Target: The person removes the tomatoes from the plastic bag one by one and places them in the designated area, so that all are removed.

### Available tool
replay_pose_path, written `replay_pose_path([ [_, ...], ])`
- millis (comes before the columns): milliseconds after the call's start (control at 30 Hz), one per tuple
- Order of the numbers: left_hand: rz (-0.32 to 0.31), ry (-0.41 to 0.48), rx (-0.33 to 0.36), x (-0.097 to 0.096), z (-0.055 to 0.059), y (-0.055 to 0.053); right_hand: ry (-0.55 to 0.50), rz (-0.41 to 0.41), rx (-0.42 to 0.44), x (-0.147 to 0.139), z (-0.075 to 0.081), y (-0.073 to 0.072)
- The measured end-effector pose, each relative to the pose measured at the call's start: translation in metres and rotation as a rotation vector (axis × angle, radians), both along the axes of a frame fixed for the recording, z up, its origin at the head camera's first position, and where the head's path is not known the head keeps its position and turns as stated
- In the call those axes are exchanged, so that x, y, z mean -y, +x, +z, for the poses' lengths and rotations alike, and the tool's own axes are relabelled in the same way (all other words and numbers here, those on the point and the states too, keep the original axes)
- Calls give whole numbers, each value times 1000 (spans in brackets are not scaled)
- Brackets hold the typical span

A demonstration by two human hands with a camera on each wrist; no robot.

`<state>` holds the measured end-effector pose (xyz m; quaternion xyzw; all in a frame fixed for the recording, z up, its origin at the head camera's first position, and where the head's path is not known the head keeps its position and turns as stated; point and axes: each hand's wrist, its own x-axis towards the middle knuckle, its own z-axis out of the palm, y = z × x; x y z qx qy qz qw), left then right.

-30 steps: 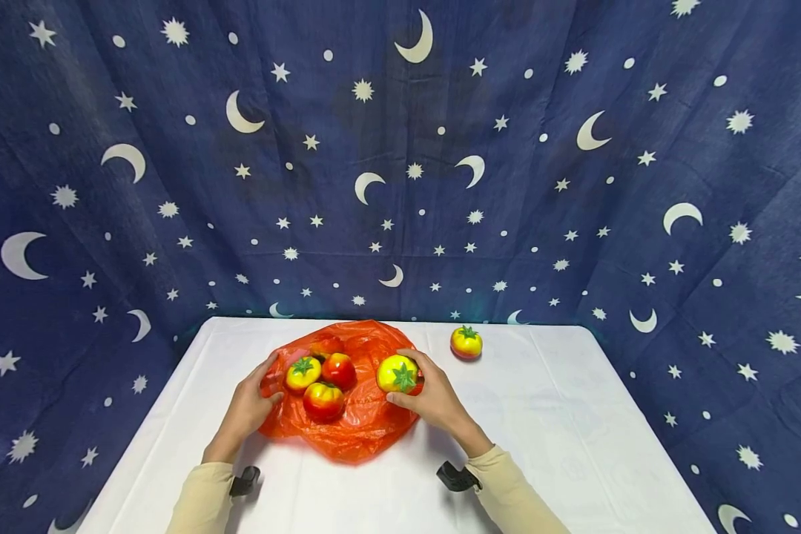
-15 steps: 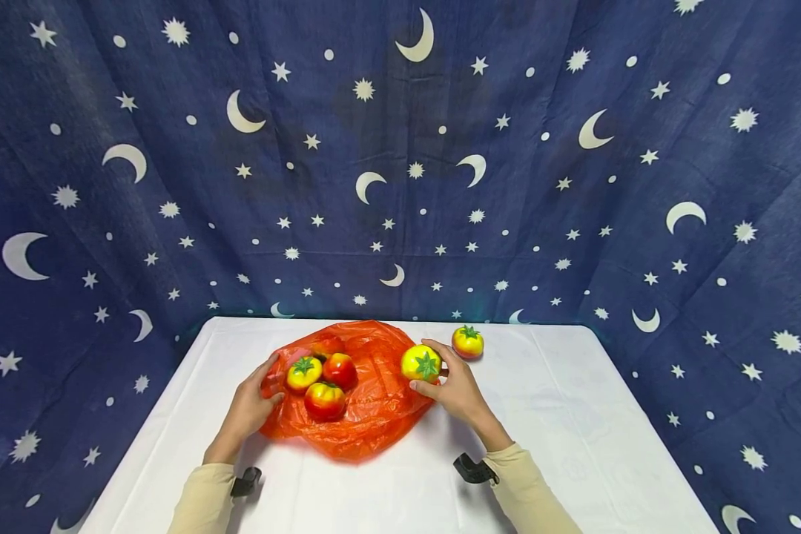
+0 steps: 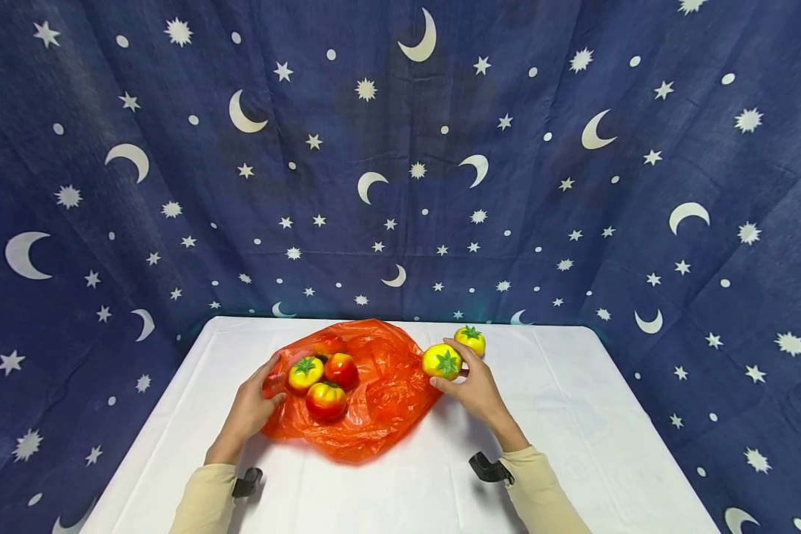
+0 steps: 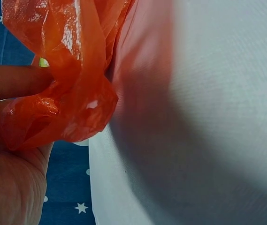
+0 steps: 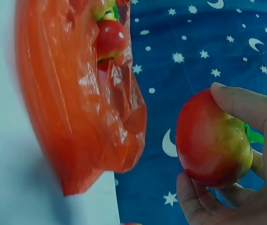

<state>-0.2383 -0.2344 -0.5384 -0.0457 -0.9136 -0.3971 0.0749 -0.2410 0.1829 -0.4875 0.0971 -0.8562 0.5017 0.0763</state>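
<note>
My left hand (image 3: 254, 397) grips the left rim of a red plastic bag (image 3: 390, 386), thumb on one side of the film and fingers on the other in the left wrist view. Inside the bag's mouth sit several red-and-yellow tomatoes, among them a yellow-topped tomato (image 3: 305, 374), a redder tomato (image 3: 341, 370) and a front tomato (image 3: 326, 402). My right hand (image 3: 475, 389) holds another tomato (image 3: 443, 362) between thumb and fingers at the bag's right edge, its green calyx showing. In the right wrist view this tomato (image 5: 208, 140) is apart from the bag (image 5: 72, 117).
One more tomato (image 3: 470, 340) stands on the white-covered table (image 3: 561, 430) just behind my right hand. A dark blue curtain (image 3: 400, 148) with moons and stars rises behind the table and at both sides.
My right hand has moved to the right with its tomato, from over the bag to its right edge. The bag's right side has spread rightward. My left hand has stayed in place.
</note>
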Motion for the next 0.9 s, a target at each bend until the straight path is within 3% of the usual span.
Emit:
replay_pose_path([
  [567, -7, -1, -19, 0, 2, -1, 47, -120, -12, -37, -1, -9],
  [900, -4, -5, -15, 0, 2, -2, 31, -169, 40, -56, -2, -14],
])
